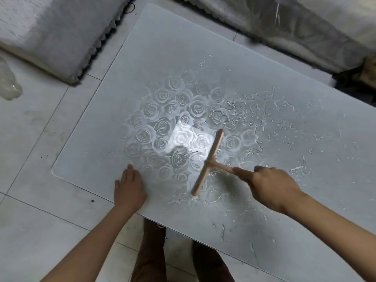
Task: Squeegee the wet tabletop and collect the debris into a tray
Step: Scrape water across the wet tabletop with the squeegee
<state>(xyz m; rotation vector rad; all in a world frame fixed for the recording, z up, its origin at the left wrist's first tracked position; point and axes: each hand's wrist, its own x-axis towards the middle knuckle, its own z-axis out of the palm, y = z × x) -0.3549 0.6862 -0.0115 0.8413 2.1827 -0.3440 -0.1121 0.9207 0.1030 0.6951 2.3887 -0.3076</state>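
Note:
A pale glass tabletop with a rose pattern in its middle fills the view. Water streaks and droplets cover its right half and near edge. My right hand grips the handle of a pink T-shaped squeegee, whose blade lies across the table's centre, running from far right to near left. My left hand rests flat, fingers straight, on the table near its front edge, left of the blade. No tray is in view.
A grey cushion lies on the tiled floor at the far left, and a clear plastic bag sits at the left edge. A covered sofa runs behind the table. My legs show below the front edge.

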